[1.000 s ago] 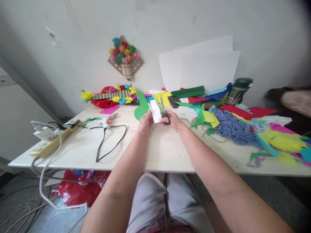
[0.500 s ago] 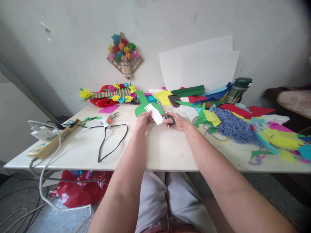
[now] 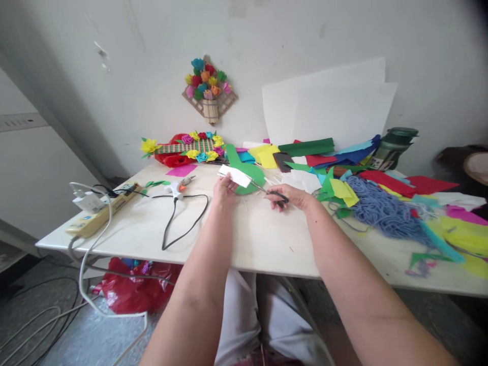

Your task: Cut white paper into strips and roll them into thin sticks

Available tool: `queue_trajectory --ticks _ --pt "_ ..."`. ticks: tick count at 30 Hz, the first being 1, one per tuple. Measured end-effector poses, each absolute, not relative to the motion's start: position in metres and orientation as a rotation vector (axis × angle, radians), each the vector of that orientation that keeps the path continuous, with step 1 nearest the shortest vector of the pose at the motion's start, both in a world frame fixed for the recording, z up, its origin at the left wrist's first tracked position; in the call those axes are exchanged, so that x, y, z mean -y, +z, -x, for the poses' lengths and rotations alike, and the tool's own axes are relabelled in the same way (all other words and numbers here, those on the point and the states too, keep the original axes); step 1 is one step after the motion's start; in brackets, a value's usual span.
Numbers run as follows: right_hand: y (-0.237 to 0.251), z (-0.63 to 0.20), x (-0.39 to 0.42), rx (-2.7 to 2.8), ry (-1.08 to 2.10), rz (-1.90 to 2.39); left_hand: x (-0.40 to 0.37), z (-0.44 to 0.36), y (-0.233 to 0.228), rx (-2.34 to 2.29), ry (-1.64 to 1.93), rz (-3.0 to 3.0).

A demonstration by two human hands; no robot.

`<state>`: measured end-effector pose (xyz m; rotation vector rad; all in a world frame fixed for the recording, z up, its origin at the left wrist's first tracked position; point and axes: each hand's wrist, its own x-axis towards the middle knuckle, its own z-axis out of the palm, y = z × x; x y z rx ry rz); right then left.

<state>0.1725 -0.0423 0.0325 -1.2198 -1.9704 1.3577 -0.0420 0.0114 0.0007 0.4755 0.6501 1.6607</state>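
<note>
One scissors (image 3: pixel 271 192), one glue gun (image 3: pixel 178 187) (corded).

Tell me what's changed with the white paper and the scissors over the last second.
The white paper in the left hand tipped from upright to nearly flat. The scissors in the right hand swung down from pointing up. Both grips are unchanged.

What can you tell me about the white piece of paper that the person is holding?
The white paper is a small, roughly oblong piece, thin and plain, with no print that I can see. The left hand pinches its near edge and holds it above the table, lying nearly flat. The scissors in the right hand meet its right end. Behind it lies a green paper cutout.
</note>
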Motion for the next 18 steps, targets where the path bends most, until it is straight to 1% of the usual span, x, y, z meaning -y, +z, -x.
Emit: queue_trajectory --ticks 10,18 --pt "0.029 -0.167 0.041 2.079 1.32 1.227 -0.008 0.044 -0.001 -0.653 1.546 -0.608" --pt "0.031 -0.167 0.041 2.105 1.352 1.221 -0.011 0.054 -0.003 -0.667 1.55 -0.656"
